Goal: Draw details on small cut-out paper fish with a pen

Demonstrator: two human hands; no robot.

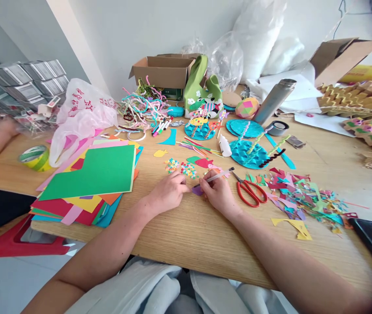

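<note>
Two bare hands work at the wooden table (186, 231). The right hand (217, 192) grips one slim, translucent pen with a dark end (220, 174). The left hand (169, 189) is loosely curled, a fingertip at one small purple paper piece (198, 190) lying between the hands; I can't tell whether it pinches it. Just beside the right hand lies one pair of red-handled scissors (252, 192). Beyond the hands sit two clusters of multicoloured paper dots (188, 169) and one yellow paper fish (160, 153).
</note>
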